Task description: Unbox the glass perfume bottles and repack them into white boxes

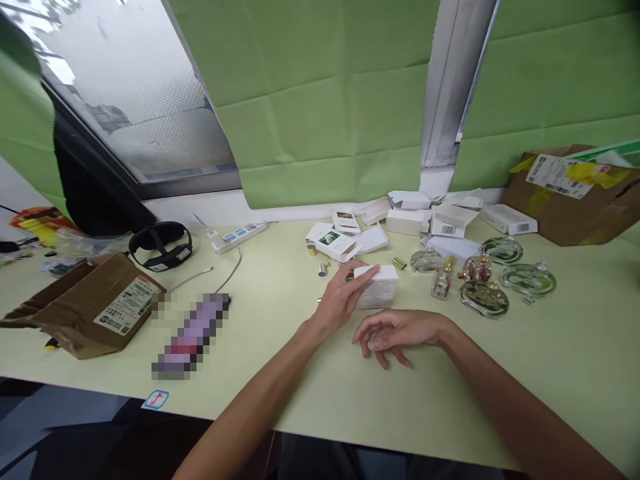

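Observation:
My left hand (341, 295) holds a small white box (379, 291) standing on the table, its index finger laid across the top edge. Small print covers the box's near side. Just in front of it my right hand (400, 331) hovers or rests with loosely curled, separated fingers and nothing in them. Gold caps (399, 263) and a silver cap (322, 269) lie behind the box. To the right are a clear glass bottle with a gold top (443, 280), a red and gold bottle (477, 269) and several flat oval glass bottles (484, 298).
Opened white cartons (453, 220) are heaped along the wall. A brown cardboard box (570, 200) is at the back right, another (107, 307) at the left. A black headset (161, 247), a power strip (240, 235) and a pixelated phone-like object (193, 337) lie on the left side.

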`<state>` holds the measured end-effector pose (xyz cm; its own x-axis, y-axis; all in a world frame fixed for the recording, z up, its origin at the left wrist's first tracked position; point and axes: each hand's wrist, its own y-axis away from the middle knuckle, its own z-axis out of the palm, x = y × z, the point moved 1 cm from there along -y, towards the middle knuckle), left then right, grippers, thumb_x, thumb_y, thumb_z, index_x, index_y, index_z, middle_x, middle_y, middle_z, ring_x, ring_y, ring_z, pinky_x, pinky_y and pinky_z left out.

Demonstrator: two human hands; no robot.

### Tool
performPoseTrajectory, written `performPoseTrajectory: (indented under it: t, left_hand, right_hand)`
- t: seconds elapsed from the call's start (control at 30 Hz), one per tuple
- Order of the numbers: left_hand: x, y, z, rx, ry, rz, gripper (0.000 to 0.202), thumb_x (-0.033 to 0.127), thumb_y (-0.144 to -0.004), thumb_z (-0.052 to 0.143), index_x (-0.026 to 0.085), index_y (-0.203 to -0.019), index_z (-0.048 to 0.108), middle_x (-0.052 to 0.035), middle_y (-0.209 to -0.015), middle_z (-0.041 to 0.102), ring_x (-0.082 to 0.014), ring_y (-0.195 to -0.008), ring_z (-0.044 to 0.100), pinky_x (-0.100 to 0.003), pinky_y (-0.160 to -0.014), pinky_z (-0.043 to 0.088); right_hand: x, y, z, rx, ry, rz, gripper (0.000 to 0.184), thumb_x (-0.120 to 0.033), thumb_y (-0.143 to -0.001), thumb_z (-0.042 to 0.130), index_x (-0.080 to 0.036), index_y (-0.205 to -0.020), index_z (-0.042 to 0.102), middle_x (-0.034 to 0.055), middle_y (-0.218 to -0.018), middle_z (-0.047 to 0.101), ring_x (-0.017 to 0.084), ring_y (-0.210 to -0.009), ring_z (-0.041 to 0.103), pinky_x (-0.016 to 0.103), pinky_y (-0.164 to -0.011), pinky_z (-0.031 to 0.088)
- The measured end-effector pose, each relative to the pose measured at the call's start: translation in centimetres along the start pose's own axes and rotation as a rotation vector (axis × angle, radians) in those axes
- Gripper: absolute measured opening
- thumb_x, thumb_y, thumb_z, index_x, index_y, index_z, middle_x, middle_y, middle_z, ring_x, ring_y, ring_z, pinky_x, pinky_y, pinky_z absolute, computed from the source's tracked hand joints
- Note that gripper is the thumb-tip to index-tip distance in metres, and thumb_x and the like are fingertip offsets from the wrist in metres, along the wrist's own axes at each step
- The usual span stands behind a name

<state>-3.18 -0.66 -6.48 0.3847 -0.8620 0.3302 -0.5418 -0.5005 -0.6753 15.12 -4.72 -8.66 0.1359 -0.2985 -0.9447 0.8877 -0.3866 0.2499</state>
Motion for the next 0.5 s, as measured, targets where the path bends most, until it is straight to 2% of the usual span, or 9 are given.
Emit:
performPoseTrajectory:
  t: [0.1,0.23,0.37,0.43,0.5]
  left_hand:
    - [0.0,-1.5,-2.2,0.066,-0.044,-0.029,0.040,0.020,-0.100,0.045,0.031,-0.138,0.055,-0.0090,-0.128,0.056,-0.0170,-0.115,0.057,-0.029,-0.087,0.052]
    - [-1.4,-4.0,-7.2,0.238,-0.178,-0.093,0.033,0.026,-0.099,0.050,0.029,-0.130,0.063,-0.0073,-0.120,0.062,-0.0166,-0.107,0.060,-0.029,-0.086,0.052]
    - [-5.3,-4.5,-11.1,0.368,-0.287,-0.200,0.030,0.032,-0.099,0.051,0.028,-0.124,0.068,-0.0070,-0.115,0.064,-0.0179,-0.105,0.061,-0.029,-0.083,0.051]
    - [-7.7,-3.6,-11.9,0.434,-0.326,-0.264,0.031,0.034,-0.099,0.051,0.027,-0.123,0.068,-0.0081,-0.116,0.062,-0.0185,-0.103,0.060,-0.030,-0.082,0.050]
    - [-10.0,-2.3,-11.9,0.472,-0.373,-0.340,0.032,0.034,-0.099,0.049,0.026,-0.122,0.068,-0.0096,-0.117,0.060,-0.0196,-0.102,0.060,-0.033,-0.085,0.050]
  right_hand:
    - [0.0,-0.1,-0.1,-0.005,-0.012,-0.011,0.049,-0.042,-0.083,0.073,-0.018,-0.124,0.060,0.0087,-0.107,0.062,0.015,-0.076,0.070,0.020,-0.045,0.055]
    - [0.1,-0.1,-0.2,-0.007,-0.020,-0.017,0.050,-0.042,-0.082,0.074,-0.018,-0.123,0.060,0.0089,-0.107,0.061,0.015,-0.076,0.070,0.021,-0.046,0.055]
    - [0.3,-0.3,-0.3,-0.009,-0.028,-0.021,0.050,-0.042,-0.082,0.074,-0.018,-0.124,0.060,0.0089,-0.107,0.061,0.016,-0.076,0.069,0.022,-0.045,0.056]
    - [0.3,-0.3,-0.4,-0.010,-0.033,-0.023,0.049,-0.041,-0.083,0.074,-0.019,-0.124,0.060,0.0088,-0.107,0.061,0.016,-0.076,0.069,0.022,-0.045,0.056]
    - [0.4,-0.4,-0.5,-0.008,-0.034,-0.025,0.048,-0.041,-0.083,0.074,-0.019,-0.124,0.060,0.0086,-0.107,0.061,0.016,-0.077,0.069,0.022,-0.046,0.056]
